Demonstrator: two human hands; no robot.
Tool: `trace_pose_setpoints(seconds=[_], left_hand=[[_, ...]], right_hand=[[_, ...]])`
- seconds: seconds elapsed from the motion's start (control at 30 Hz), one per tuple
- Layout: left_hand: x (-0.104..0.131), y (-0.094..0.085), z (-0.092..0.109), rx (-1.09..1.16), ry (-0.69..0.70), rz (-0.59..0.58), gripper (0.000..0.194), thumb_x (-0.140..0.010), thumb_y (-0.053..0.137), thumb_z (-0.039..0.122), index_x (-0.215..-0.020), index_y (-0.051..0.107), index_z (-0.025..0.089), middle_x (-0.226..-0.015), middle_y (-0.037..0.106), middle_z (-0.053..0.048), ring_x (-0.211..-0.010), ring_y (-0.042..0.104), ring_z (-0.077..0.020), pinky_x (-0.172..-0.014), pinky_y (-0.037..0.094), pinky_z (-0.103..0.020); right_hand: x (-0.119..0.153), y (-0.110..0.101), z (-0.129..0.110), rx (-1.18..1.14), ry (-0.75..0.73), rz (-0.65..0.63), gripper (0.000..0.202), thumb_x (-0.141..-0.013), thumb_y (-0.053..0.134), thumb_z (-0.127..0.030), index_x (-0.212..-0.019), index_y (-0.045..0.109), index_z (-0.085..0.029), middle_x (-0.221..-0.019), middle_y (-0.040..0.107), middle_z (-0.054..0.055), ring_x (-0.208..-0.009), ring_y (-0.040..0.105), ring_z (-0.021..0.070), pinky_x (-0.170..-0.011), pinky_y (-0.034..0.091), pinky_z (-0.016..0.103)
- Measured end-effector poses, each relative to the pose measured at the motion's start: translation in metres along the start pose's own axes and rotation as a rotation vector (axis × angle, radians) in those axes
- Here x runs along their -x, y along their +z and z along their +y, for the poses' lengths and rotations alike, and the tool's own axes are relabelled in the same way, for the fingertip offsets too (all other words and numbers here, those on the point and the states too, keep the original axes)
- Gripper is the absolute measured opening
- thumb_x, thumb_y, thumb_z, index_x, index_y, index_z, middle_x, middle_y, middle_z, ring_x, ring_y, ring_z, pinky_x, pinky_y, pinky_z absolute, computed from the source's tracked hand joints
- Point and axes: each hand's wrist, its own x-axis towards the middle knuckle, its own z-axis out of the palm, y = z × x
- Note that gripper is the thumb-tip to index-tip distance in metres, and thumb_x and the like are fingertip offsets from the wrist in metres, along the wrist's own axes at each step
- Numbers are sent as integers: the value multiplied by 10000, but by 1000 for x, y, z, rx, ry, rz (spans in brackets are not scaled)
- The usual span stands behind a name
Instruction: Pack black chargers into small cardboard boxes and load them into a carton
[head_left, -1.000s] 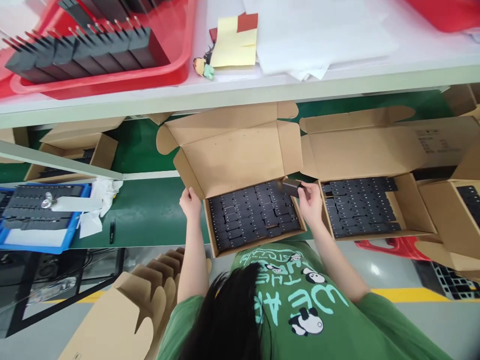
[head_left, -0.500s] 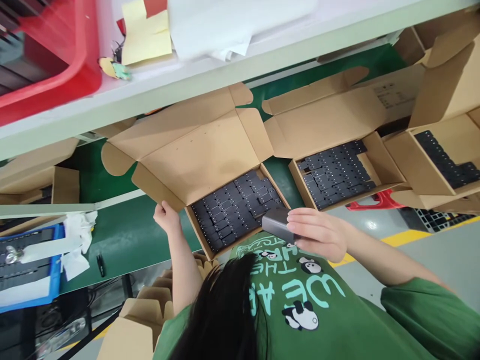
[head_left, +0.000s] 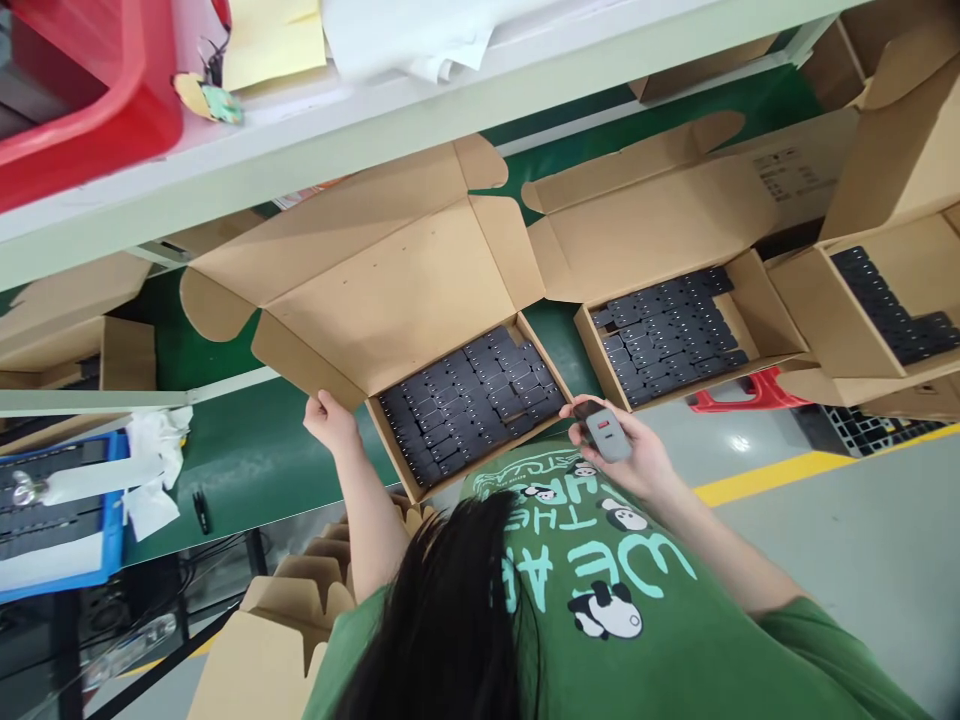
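Observation:
In my right hand [head_left: 637, 450] is a dark grey USB charger [head_left: 609, 436], its port end with a red slot and a smaller slot turned up towards me. The fingers wrap around its body beside the front right corner of an open cardboard box [head_left: 394, 462]. Rows of black chargers [head_left: 457, 405] lie packed in that box, with a gap near its right side. My left hand [head_left: 332, 425] is closed at the lower edge of the box's left side flap [head_left: 304, 362]; its fingertips are partly hidden there.
A second open box [head_left: 592, 350] of black chargers stands to the right, and a third box [head_left: 862, 320] beyond it. A shelf [head_left: 450, 110] with a red bin [head_left: 142, 110] crosses above. At left lie a blue tray [head_left: 114, 500] and a black pen [head_left: 201, 512].
My right hand has turned the charger, so its port end now faces up instead of its plain side. My left hand stays at the flap. The view has shifted slightly.

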Motion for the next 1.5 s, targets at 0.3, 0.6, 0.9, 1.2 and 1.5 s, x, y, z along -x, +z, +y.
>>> trace_pose_setpoints(seconds=[0.3, 0.6, 0.9, 1.2, 1.5], left_hand=[[1, 1, 2, 12, 17, 31, 278, -873, 388, 364, -633, 380, 225, -620, 402, 18, -616, 422, -143, -609, 399, -280], [5, -2, -2, 59, 44, 34, 311, -880, 428, 347, -608, 326, 237, -592, 330, 38, -578, 353, -137, -585, 335, -288], [13, -2, -13, 8, 66, 24, 325, -919, 399, 344, -621, 336, 232, -587, 355, 40, -591, 365, -133, -589, 324, -279], [17, 0, -2, 93, 20, -3, 275, -932, 416, 316, -704, 504, 190, -692, 565, -25, -699, 536, -160, -667, 410, -263], [20, -11, -9, 155, -45, -116, 284, -921, 455, 314, -693, 557, 179, -656, 579, -18, -679, 542, -153, -650, 433, -237]], right_hand=[[35, 13, -65, 922, -1025, -200, 834, -787, 774, -132, -1462, 386, -432, -1347, 611, 61, -1120, 681, 238, -903, 636, 422], [40, 29, -81, 903, -933, -328, 616, -991, 507, -204, -1541, 289, -373, -1294, 655, 59, -1070, 709, 196, -858, 665, 336], [-83, -17, -38, 1274, -810, 416, 318, -797, 734, -410, -1038, 653, -218, -1007, 693, 95, -926, 651, 282, -831, 574, 462], [-228, -4, 34, 1652, -233, 434, 320, -852, 558, -294, -1098, 553, -89, -1150, 593, 199, -962, 611, 279, -825, 504, 378], [-234, -27, 20, 1504, -576, 595, 711, -778, 716, -499, -1268, 420, -78, -1227, 505, 219, -1151, 501, 318, -938, 469, 450]])
